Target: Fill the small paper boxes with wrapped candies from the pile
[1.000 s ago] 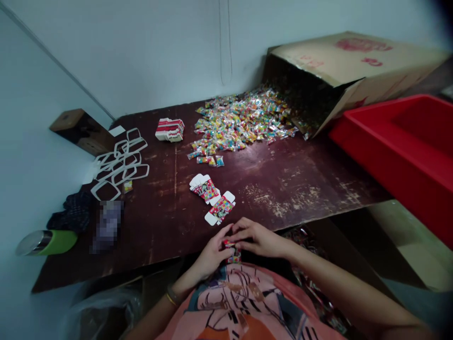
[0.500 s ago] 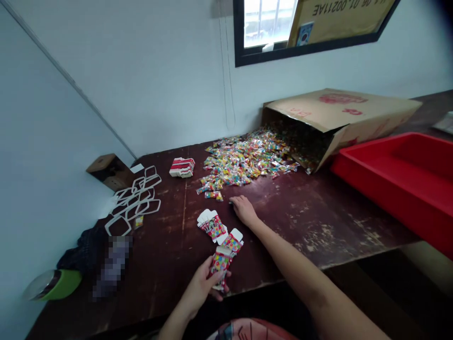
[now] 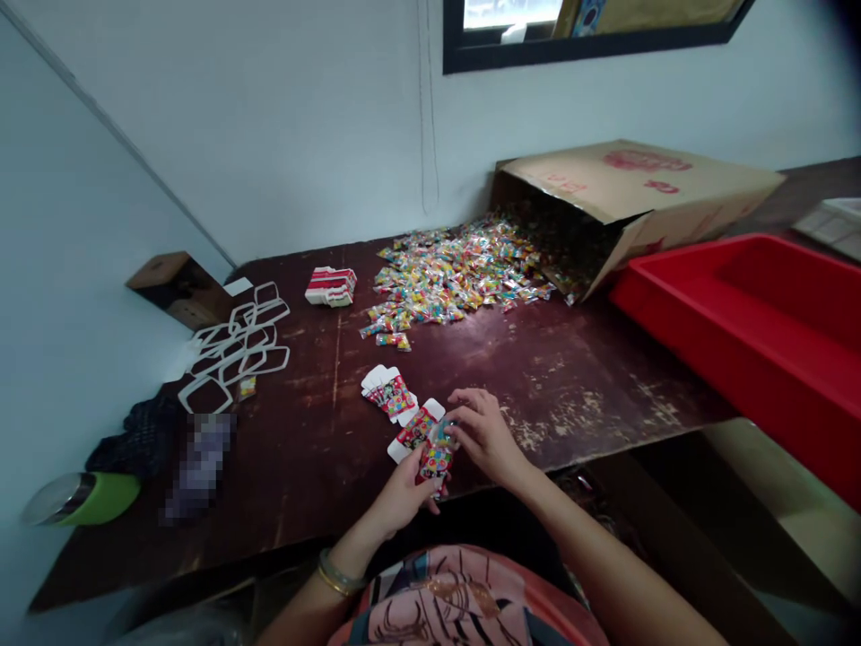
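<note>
My left hand (image 3: 402,492) grips a small colourful printed box (image 3: 436,459) just above the near edge of the dark wooden table (image 3: 571,377). My right hand (image 3: 482,432) is pinched at the top of that box, holding a small clear candy packet (image 3: 442,431). Flat unfolded printed boxes (image 3: 390,393) lie on the table just beyond my hands, and one more (image 3: 414,429) lies right beside the held box. A heap of colourful candy packets (image 3: 450,274) spills from a tipped cardboard carton (image 3: 625,202) at the back.
A red plastic tub (image 3: 753,314) stands at the right. A stack of red-and-white flat boxes (image 3: 331,285) sits at the back. White cardboard cut-out frames (image 3: 235,345), a dark cloth (image 3: 138,431) and a green bottle (image 3: 84,498) lie at the left.
My right hand has come back from the candy heap to the box with a packet. My left hand has kept hold of the box.
</note>
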The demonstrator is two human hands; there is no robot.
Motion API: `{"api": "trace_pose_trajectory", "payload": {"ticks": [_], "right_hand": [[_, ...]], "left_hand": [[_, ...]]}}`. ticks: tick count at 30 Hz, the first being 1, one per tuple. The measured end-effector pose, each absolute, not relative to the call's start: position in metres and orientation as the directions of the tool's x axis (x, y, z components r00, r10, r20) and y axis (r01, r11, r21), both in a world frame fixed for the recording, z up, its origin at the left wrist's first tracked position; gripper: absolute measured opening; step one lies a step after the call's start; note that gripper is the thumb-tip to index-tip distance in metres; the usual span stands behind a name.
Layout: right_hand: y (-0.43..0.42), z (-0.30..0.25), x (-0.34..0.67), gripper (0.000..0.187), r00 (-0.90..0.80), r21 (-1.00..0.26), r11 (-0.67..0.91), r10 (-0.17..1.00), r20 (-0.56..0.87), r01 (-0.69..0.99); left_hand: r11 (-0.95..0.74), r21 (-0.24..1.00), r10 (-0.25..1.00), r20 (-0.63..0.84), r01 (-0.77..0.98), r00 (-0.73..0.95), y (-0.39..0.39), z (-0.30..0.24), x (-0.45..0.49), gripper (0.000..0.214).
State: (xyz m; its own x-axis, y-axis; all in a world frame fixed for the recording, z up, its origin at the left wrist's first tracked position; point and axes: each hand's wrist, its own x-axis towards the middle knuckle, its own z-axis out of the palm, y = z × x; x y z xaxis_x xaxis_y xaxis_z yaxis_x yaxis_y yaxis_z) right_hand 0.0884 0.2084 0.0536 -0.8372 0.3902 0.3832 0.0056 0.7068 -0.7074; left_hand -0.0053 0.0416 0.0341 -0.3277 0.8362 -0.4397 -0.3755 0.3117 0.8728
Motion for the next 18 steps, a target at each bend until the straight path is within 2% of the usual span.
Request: {"api": "trace_pose_trajectory", "payload": {"ticks": [4, 7, 9, 11, 12, 13, 14, 16, 17, 18], "right_hand": [[0.198, 0.04, 0.086, 0.008, -0.776, -0.67, 0.741, 0.443, 0.449, 0.036], [0.191, 0.039, 0.089, 0.007, -0.745, -0.674, 0.734, 0.496, 0.446, 0.084], [0.188, 0.043, 0.092, 0.009, -0.805, -0.69, 0.722, 0.44, 0.399, 0.052], [0.183, 0.048, 0.097, 0.016, -0.894, -0.753, 0.657, 0.31, 0.324, -0.045], [0.181, 0.049, 0.099, 0.02, -0.91, -0.806, 0.587, 0.29, 0.296, -0.075], [0.178, 0.049, 0.102, 0.022, -0.905, -0.869, 0.487, 0.33, 0.269, -0.081], [0.175, 0.047, 0.103, 0.024, -0.883, -0.934, 0.351, 0.415, 0.221, -0.068], [0.17, 0.04, 0.105, 0.026, -0.832, -0.999, -0.024, 0.554, 0.018, -0.037], [0.169, 0.036, 0.105, 0.027, -0.836, -0.974, -0.224, 0.539, -0.106, -0.021], [0.168, 0.032, 0.105, 0.031, -0.859, -0.921, -0.39, 0.469, -0.205, 0.007]], "left_hand": [[0.31, 0.865, 0.84, -0.444, -0.395, -0.313, 0.031, 0.034, -0.003, 0.063], [0.3, 0.858, 0.831, -0.45, -0.418, -0.328, 0.026, 0.034, 0.001, 0.064], [0.293, 0.859, 0.828, -0.447, -0.419, -0.338, 0.026, 0.035, 0.003, 0.062], [0.28, 0.868, 0.823, -0.437, -0.411, -0.362, 0.028, 0.038, 0.004, 0.054], [0.271, 0.867, 0.816, -0.437, -0.418, -0.378, 0.03, 0.04, 0.003, 0.052], [0.261, 0.86, 0.805, -0.444, -0.438, -0.393, 0.031, 0.042, 0.003, 0.053], [0.253, 0.848, 0.792, -0.458, -0.465, -0.403, 0.033, 0.043, 0.002, 0.056], [0.251, 0.822, 0.776, -0.487, -0.511, -0.402, 0.035, 0.044, 0.0, 0.062], [0.26, 0.816, 0.775, -0.495, -0.516, -0.393, 0.035, 0.044, -0.001, 0.061], [0.273, 0.818, 0.777, -0.498, -0.506, -0.385, 0.036, 0.044, -0.003, 0.058]]}}
